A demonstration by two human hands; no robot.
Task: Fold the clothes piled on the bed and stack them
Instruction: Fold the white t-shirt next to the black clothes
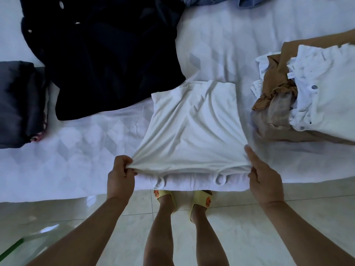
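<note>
Your left hand (121,170) pinches the white top (194,127) at its near corner, your right hand (264,176) apparently gripping the opposite one; mid-fold, next carry that hem forward, away from you.

No legible text, brand, number or sign appears anywhere in the view. A small white tag (289,74) on the white garment (326,89) at the right of the frame carries marks too small to read.

You've got a white top (194,129), navy coat (107,54), tan garment (276,89), probably diamond-patterned white bedsheet (80,150), yellow slippers (199,200).
</note>
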